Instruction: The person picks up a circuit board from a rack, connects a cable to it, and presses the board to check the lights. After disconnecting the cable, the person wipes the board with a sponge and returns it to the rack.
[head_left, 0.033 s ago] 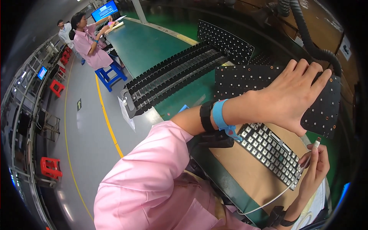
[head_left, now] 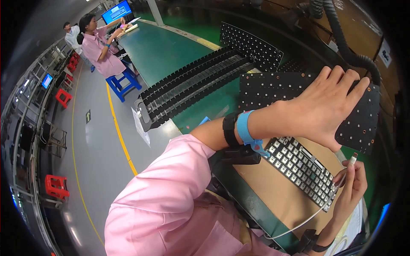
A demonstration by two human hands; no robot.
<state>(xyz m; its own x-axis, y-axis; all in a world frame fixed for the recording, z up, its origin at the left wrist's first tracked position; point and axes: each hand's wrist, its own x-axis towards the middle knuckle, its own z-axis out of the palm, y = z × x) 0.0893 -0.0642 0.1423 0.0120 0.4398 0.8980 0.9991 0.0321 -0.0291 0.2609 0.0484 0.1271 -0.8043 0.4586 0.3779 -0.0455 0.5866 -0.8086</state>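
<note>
My left hand (head_left: pixel 322 104) reaches across and grips a black circuit board (head_left: pixel 358 126) dotted with small light parts; its fingers bend over the upper edge and the thumb is low down. The hand and wrist hide much of the board's middle. Between the fingers and thumb of my right hand (head_left: pixel 353 187) is a white cable (head_left: pixel 299 225), its metal plug (head_left: pixel 352 159) pointing up. Below the left wrist lies a keyboard (head_left: pixel 299 168) without keycaps, its white switches showing, on a brown board (head_left: pixel 260 183). The right fingers are close to the keyboard's right end.
A long black slotted rack (head_left: pixel 192 87) stands on the green table (head_left: pixel 166 51). Another dotted black board (head_left: pixel 252 45) leans beyond it. A ribbed dark hose (head_left: pixel 350 51) hangs at the far right. A co-worker in pink (head_left: pixel 100 53) is at the table's far end, beside a blue stool (head_left: pixel 124 85).
</note>
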